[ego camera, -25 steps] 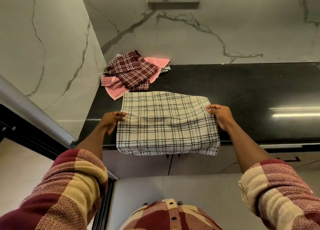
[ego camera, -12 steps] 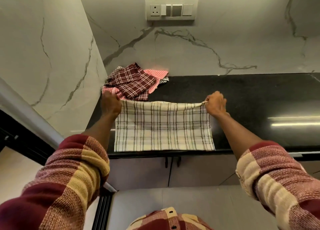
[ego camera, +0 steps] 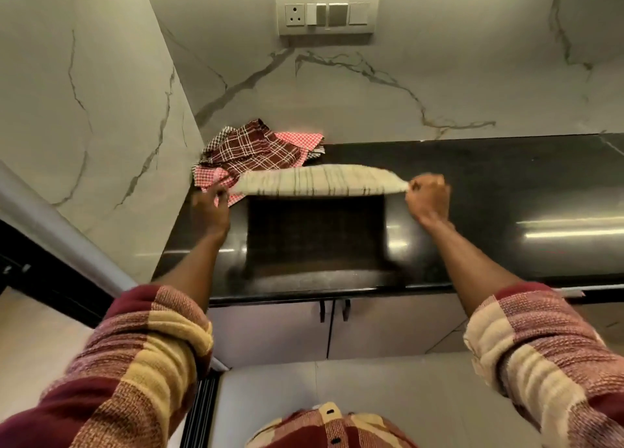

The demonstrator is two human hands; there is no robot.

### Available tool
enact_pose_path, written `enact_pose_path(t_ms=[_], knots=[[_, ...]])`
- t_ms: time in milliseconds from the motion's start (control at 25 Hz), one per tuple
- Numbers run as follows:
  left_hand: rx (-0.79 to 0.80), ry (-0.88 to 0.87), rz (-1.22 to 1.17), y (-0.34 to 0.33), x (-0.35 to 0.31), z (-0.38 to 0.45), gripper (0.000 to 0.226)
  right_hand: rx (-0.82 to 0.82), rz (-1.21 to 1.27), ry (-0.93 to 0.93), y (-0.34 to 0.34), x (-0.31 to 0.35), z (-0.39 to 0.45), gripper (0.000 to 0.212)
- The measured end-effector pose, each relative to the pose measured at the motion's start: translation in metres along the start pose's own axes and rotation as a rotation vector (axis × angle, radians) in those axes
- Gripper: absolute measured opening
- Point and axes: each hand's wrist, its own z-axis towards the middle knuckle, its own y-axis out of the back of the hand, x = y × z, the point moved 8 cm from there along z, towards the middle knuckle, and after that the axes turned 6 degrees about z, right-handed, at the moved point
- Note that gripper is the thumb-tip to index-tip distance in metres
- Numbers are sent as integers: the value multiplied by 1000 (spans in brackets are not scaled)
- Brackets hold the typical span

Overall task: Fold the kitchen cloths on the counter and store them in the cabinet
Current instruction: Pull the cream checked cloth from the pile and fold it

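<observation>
A beige checked cloth stretches as a blurred, narrow band between my two hands, raised above the black counter. My left hand pinches its left end and my right hand is closed on its right end. A dark blurred patch on the counter lies under the cloth. Behind it, in the counter's back left corner, sits a heap of unfolded cloths: a dark maroon plaid one on top of red-and-white checked ones. The cabinet doors below the counter are closed.
Marble walls close off the counter at the back and left. A switch panel hangs on the back wall. The counter runs on to the right with glare on it. A dark frame stands at the left.
The beige cloth, earlier flat over the counter's front edge, has been lifted by its far edge; both hands moved away from me and up, and the cloth is now blurred in motion.
</observation>
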Motion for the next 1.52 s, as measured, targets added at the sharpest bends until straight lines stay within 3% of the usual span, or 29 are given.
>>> enact_pose_path(t_ms=[120,200,360,520,720,800,1040,1120,1240,1360,1520], knots=[[211,299,-90,-28,79,-63,20,337,116,-307,-46,-65,-57,18],[245,351,-62,-29,98,-87,19,392,227,-420,-56,-84,-77,21],[114,302,-94,-17,73,-68,15,290,513,-484,-53,-76,-70,4],[45,206,-76,-21,31,-20,19,159,589,-462,-45,-65,-39,32],[215,80,43,-58,13,26,27,167,612,-475,-63,-57,-12,22],[289,38,86,-77,13,37,30,207,566,-484,-77,-56,-3,28],[529,8,489,-135,25,37,45,402,86,-331,-128,-48,2,49],[495,45,527,-143,23,16,55,376,-157,-280,-138,-43,-7,63],[380,-57,387,-153,-18,-35,47,414,-125,72,-167,14,-25,61],[562,-229,499,-187,-42,-85,49,656,-210,337,-199,53,-54,47],[600,-179,556,-191,-23,-91,67,479,-276,140,-177,52,-74,31]])
